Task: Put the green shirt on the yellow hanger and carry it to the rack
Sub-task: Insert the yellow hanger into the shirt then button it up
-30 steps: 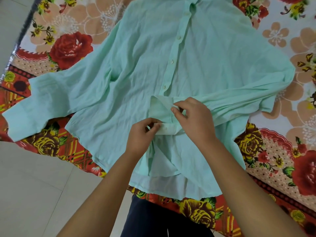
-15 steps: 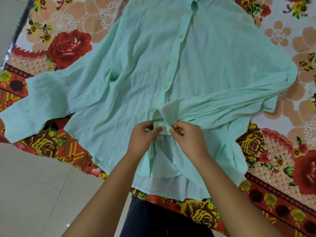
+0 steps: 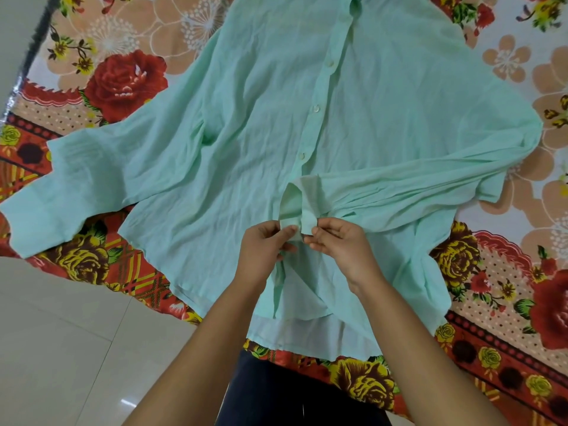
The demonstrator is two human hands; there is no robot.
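1. Nearest to you, at the bottom edge of the view, are your dark trousers [image 3: 276, 395]. Your two bare forearms reach forward from either side of them.
2. To your left lies a pale tiled floor [image 3: 61, 333], with a small glint of light on it.
3. Your left hand [image 3: 264, 241] and right hand [image 3: 341, 244] meet close together over the lower middle of the green shirt [image 3: 261, 133]. Each grip is closed: the thumb and fingertips of both hands pinch the cuff [image 3: 302, 207] of one sleeve, left hand on its left edge, right hand on its right. The cuff stands slightly open between them, showing its paler inside.
4. The green shirt lies spread flat, front side up, on a floral bedsheet [image 3: 123, 84]. Its hem is nearest you and hangs a little over the sheet's near edge.
5. The sleeve on your right [image 3: 430, 186] is folded inward across the shirt's body, ending at the cuff you hold.
6. The sleeve on your left [image 3: 76, 186] stretches outward, its end reaching past the sheet's edge.
7. A row of small pale buttons [image 3: 316, 109] runs up the fastened front, away from you.
8. Farthest away, the collar [image 3: 355, 4] sits at the top edge of the view, partly cut off.
9. The bedsheet shows large red roses, yellow roses and peach blossoms all around the shirt.
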